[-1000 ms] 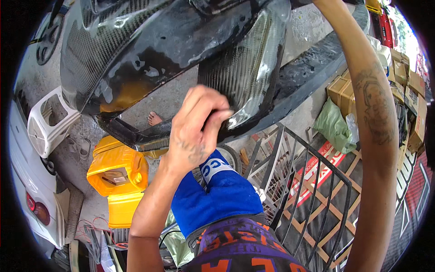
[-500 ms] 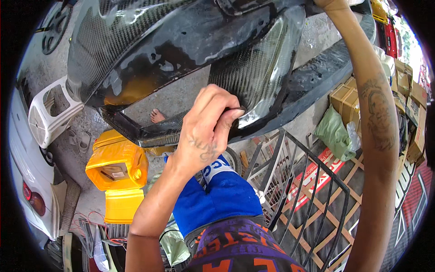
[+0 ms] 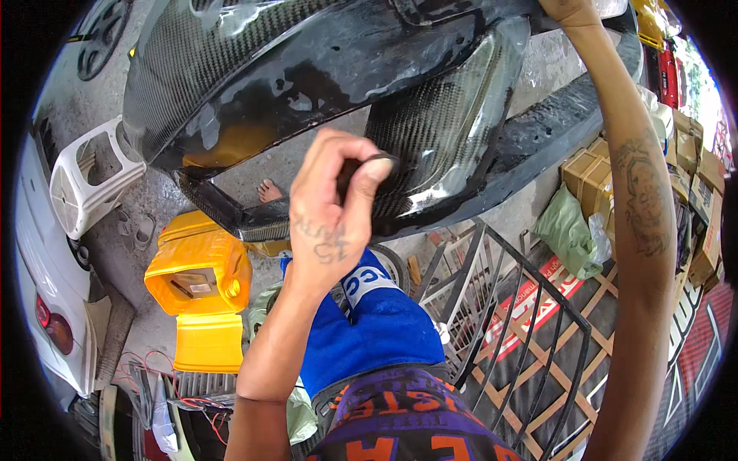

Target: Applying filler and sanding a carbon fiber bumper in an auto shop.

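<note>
A large glossy black carbon-fibre body part (image 3: 307, 77), with water patches and a wide opening, spans the upper view. My left hand (image 3: 330, 203) is in front of its right-hand woven section (image 3: 446, 115), thumb and forefinger pinched on a small thin dark piece (image 3: 384, 160); whether it touches the surface I cannot tell. At the top right, my right hand (image 3: 569, 11) is at the part's upper edge, its fingertips mostly out of view.
Left: a white plastic stool (image 3: 84, 180), a white car body (image 3: 54, 253), a cut yellow jerrycan (image 3: 173, 253). Below right: a black metal frame (image 3: 569, 315) over wooden lattice. Far right: cardboard boxes (image 3: 584, 180) and a green sack (image 3: 557, 230). A bare foot (image 3: 269, 192) shows through the opening.
My left hand has moved up and slightly left across the part, still pinching the dark piece. The body part and my right hand sit farther right in the picture.
</note>
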Demonstrator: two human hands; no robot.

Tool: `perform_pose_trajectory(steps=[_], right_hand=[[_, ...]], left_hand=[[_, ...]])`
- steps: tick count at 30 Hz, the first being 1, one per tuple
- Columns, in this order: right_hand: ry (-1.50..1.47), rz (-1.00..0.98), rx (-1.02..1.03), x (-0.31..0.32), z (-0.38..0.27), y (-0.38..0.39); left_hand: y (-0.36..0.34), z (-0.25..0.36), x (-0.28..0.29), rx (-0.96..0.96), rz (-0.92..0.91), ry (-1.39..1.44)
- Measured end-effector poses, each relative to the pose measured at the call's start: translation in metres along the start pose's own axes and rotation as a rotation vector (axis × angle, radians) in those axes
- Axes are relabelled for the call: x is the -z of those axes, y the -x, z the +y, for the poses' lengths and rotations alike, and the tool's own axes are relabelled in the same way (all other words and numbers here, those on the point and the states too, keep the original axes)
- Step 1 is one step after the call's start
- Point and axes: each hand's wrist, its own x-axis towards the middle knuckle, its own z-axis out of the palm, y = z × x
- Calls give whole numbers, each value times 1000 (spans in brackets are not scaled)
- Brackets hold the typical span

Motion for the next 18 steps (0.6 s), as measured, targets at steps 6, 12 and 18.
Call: perform_pose_trajectory(steps=[6, 12, 18], right_hand=[[-65, 82, 106, -9, 10, -6], [-10, 3, -24, 1, -6, -3], [2, 76, 23, -6, 10, -3]], left_hand=[[-7, 1, -10, -211, -192, -56], [-12, 3, -14, -177, -136, -44], [-14, 1, -13, -254, -178, -74]])
